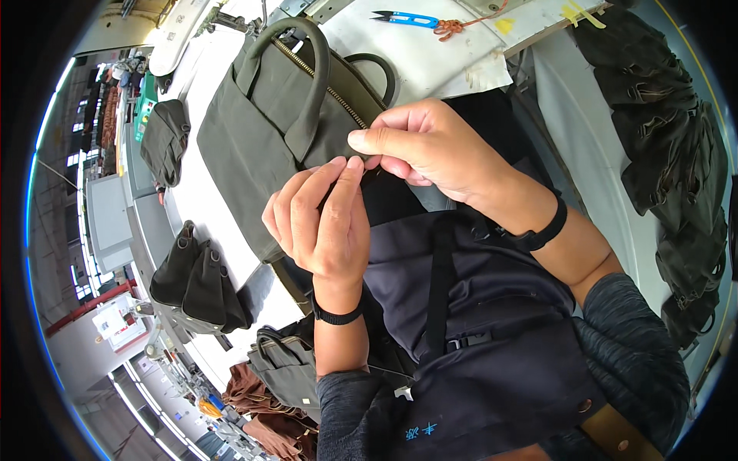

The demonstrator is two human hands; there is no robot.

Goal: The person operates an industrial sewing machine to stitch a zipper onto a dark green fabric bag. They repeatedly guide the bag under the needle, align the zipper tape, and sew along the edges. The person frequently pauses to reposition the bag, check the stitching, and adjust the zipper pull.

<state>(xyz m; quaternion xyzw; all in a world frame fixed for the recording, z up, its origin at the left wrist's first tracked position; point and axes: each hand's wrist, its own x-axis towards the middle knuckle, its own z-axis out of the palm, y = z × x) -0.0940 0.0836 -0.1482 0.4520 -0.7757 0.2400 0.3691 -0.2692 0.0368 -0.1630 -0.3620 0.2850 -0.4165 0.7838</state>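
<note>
Our two hands meet toward 12 o'clock, just above centre, at the near end of an olive bag lying at 11 o'clock on a white table. Our right hand appears to pinch that end, thumb on top, close to the brass zip. Our left hand bunches its fingers narrowly beside it; its thumb is hidden, so we cannot tell whether it holds anything.

We judge that a hard tug here could pucker the cloth or strain a seam near the zip, while a loose grip could let the bag slip toward our dark apron.

One arched handle rises over the zip and could catch our fingers. Blue snips lie at 12 o'clock, beyond the bag. Dark bags hang between 2 and 3 o'clock; more dark goods sit between 8 and 9, and brown pieces crowd 7 o'clock.
</note>
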